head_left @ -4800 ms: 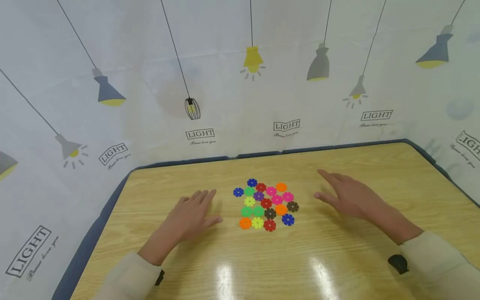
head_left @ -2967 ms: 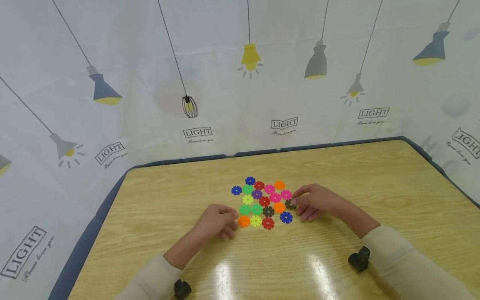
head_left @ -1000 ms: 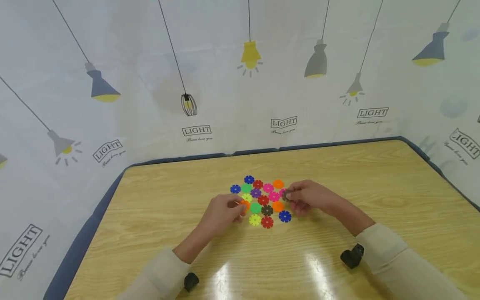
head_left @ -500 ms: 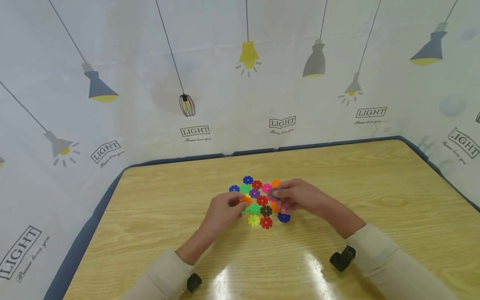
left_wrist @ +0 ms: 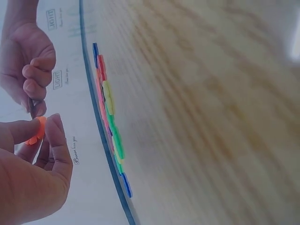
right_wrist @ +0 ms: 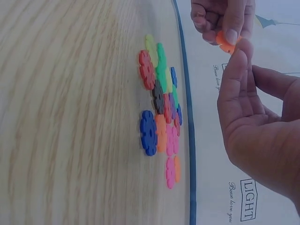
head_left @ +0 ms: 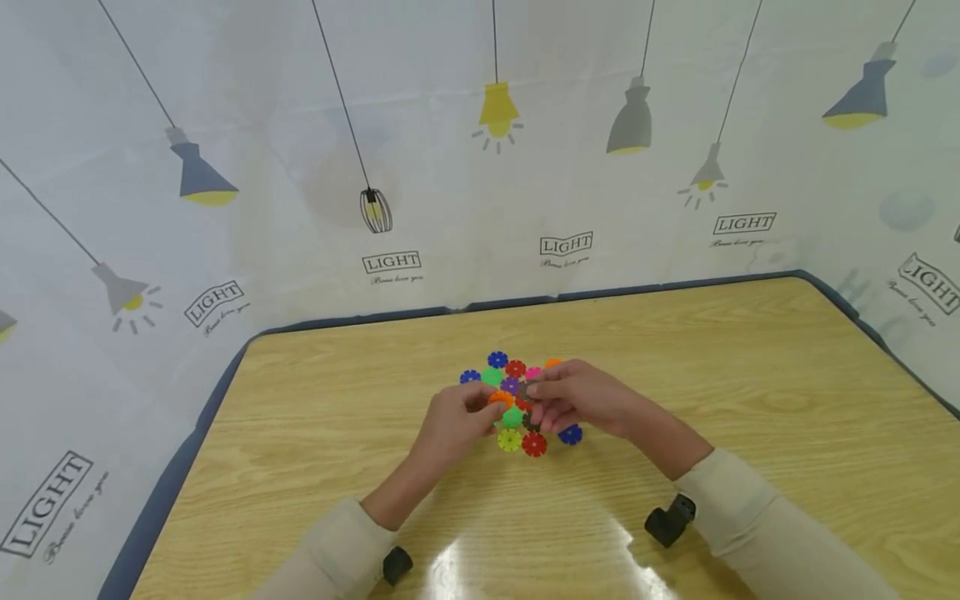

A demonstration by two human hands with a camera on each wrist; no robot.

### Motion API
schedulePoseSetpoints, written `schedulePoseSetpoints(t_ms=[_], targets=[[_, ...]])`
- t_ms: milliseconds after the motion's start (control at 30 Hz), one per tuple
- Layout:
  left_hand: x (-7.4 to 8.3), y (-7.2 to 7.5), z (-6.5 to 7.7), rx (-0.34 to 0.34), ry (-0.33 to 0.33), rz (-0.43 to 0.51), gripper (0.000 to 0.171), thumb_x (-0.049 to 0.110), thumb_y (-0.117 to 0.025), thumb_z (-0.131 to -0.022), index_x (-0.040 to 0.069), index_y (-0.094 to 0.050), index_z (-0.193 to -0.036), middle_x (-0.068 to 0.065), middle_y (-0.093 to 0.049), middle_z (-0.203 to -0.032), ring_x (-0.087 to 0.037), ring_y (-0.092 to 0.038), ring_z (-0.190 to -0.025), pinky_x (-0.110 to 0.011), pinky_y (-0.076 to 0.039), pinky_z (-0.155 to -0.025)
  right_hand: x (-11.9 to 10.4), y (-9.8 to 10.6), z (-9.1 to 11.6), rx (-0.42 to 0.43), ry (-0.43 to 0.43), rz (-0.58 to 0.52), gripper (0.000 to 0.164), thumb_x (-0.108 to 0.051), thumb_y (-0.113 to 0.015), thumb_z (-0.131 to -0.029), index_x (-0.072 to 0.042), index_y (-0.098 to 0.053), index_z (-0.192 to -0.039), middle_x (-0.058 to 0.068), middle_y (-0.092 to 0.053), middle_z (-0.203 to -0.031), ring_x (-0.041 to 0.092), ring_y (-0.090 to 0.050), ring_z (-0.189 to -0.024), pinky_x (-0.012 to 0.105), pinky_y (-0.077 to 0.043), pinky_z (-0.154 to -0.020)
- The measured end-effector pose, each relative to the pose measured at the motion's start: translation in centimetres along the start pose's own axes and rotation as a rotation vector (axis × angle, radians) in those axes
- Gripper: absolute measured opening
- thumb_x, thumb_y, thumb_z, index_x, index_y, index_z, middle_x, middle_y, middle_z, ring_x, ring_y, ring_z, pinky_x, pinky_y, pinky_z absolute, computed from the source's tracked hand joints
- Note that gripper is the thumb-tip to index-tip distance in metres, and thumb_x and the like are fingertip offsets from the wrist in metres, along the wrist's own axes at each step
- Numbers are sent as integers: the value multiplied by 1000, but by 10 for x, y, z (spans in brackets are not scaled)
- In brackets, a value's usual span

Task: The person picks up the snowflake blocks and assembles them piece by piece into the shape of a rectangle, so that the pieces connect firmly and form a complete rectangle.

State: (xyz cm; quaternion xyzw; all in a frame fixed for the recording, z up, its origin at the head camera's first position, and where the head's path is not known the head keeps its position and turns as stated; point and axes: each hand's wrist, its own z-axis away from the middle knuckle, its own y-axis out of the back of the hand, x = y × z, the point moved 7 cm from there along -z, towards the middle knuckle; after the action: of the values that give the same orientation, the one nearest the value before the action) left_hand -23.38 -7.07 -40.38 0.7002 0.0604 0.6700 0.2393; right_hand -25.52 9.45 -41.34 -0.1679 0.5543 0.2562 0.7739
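My left hand point(head_left: 453, 421) pinches an orange notched plastic disc point(head_left: 501, 400) between thumb and fingers. Facing it, my right hand point(head_left: 592, 396) pinches a dark brown notched disc point(head_left: 527, 390). Both discs are held above the table, close to each other. In the left wrist view the brown disc point(left_wrist: 31, 108) appears edge-on beside the orange disc point(left_wrist: 37, 131); whether they touch I cannot tell. The right wrist view shows the orange disc point(right_wrist: 226, 42), while the brown one is hidden by the fingers. Beneath the hands lie several loose discs, including a red disc point(head_left: 534, 444) and a yellow-green disc point(head_left: 509, 440).
The discs lie flat in a loose cluster on the wood-grain table point(head_left: 337, 367). A blue disc point(head_left: 571, 434) is at its near right, another blue disc point(head_left: 497, 359) at the far side. Behind the table's dark edge hangs a white lamp-printed cloth point(head_left: 450, 167).
Both hands came in from the sides and picked up discs, orange on the left, brown on the right. The two discs have since been brought together over the cluster.
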Motion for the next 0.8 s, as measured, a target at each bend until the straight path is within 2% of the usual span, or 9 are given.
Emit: schedulePoseSetpoints(t_ms=[167,267,500,600,800], targets=[[2,-1,0,-4,-13,-18,12,17,-64,-95,7,-70,-95,-15,-69,-86,-14,-62,-68,-27,-54,-64,-1,-3,-1,1,-15,1,40,-26,-55,-100,11,-58,-114,7,-69,-78,15,-67,-64,33,-58,-68],[4,-1,0,-6,-19,-40,12,17,-64,-95,7,-71,-94,-15,-70,-85,-14,-60,-67,-26,-52,-62,-1,-6,-1,0,-23,-6,39,-24,-55,-99,12,-58,-114,7,-69,-78,14,-67,-63,31,-58,-67],[9,-3,1,12,-54,-101,16,15,-65,-94,0,-72,-92,-14,-71,-83,-21,-65,-69,-23,-51,-58,-2,-10,-2,7,-37,-15,34,-21,-56,-99,12,-60,-105,6,-69,-73,14,-67,-59,27,-58,-62],[14,-3,2,33,-96,-169,15,14,-66,-93,1,-73,-90,-11,-71,-78,-19,-64,-65,-21,-49,-55,-1,-11,-3,12,-33,-3,33,-20,-56,-98,13,-61,-100,6,-68,-70,13,-66,-57,27,-57,-60],[24,-6,5,58,-232,-337,11,10,-69,-90,2,-75,-87,-7,-71,-75,-6,-51,-57,-17,-45,-52,3,-14,-4,11,-51,-10,29,-16,-55,-97,12,-63,-96,5,-67,-68,13,-65,-55,27,-57,-59]])
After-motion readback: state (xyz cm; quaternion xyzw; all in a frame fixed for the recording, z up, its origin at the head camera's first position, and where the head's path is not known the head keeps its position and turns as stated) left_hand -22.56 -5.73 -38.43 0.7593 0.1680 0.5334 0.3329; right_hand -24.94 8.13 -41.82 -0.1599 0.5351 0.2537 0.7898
